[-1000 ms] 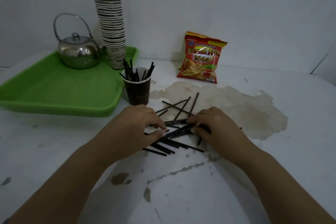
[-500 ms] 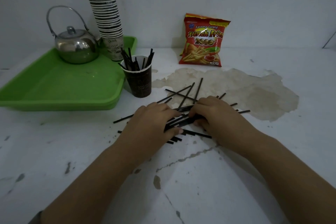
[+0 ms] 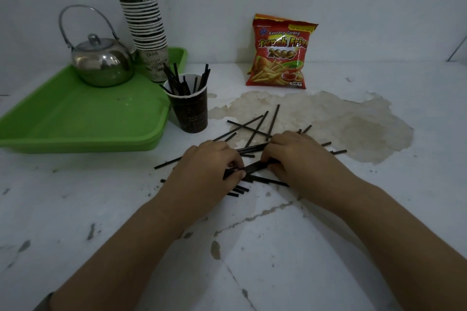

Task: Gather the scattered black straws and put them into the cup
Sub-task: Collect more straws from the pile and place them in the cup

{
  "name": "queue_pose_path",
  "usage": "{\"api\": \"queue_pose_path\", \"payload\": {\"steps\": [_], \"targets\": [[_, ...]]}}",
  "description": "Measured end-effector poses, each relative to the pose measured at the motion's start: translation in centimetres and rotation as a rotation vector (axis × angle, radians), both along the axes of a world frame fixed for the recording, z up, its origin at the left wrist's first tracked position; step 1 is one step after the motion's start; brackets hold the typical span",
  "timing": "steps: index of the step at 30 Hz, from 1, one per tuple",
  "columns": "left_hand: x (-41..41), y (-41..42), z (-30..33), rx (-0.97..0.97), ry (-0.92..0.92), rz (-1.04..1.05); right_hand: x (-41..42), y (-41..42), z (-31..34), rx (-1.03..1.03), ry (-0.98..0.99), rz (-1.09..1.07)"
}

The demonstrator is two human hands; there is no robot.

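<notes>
Several black straws [image 3: 255,127] lie scattered on the white table in front of a dark paper cup [image 3: 192,113] that holds several more straws upright. My left hand [image 3: 209,171] and my right hand [image 3: 300,159] meet over the pile. Between them runs a small bundle of straws [image 3: 252,166]; my left fingers pinch its near end and my right fingers curl round its far end. Loose straws poke out from under both hands and partly hide beneath them.
A green tray [image 3: 83,118] at the left carries a steel kettle [image 3: 101,63] and a tall stack of paper cups [image 3: 144,20]. A red snack bag [image 3: 280,53] leans on the back wall. A brown stain [image 3: 341,124] spreads across the table at the right.
Both hands have drawn closer together over the pile and pulled several straws into one bundle between them. The view has shifted slightly.
</notes>
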State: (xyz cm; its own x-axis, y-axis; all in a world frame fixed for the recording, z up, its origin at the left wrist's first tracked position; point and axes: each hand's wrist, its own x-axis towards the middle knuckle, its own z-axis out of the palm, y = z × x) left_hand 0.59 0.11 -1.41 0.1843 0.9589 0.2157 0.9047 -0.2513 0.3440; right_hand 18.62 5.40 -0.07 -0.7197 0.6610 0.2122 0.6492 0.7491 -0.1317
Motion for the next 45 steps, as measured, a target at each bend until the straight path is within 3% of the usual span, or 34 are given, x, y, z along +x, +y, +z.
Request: {"api": "queue_pose_path", "payload": {"steps": [8,14,18,24,31,36,45], "targets": [[-0.2,-0.2,0.1,0.001,0.002,-0.002,-0.2,0.0,0.3,-0.012,-0.001,-0.002],[-0.4,-0.1,0.5,0.005,-0.065,-0.007,0.2,0.2,0.9,-0.069,0.220,-0.070],[-0.1,-0.3,0.6,0.017,-0.105,-0.023,0.6,-0.3,2.4,-0.174,0.560,-0.205],[0.7,-0.4,-0.1,0.058,0.006,-0.112,1.0,-0.9,3.9,-0.364,1.095,-0.215],[1.7,-0.5,-0.4,0.118,0.059,-0.166,2.0,-0.3,4.2,-0.459,1.459,-0.182],[2.3,-0.2,-0.7,0.145,0.056,-0.210,2.0,-0.2,3.9,-0.490,1.473,-0.198],[2.8,-0.1,-1.1,0.205,0.187,-0.231,1.4,-0.1,2.9,-0.375,1.295,-0.246]]}}
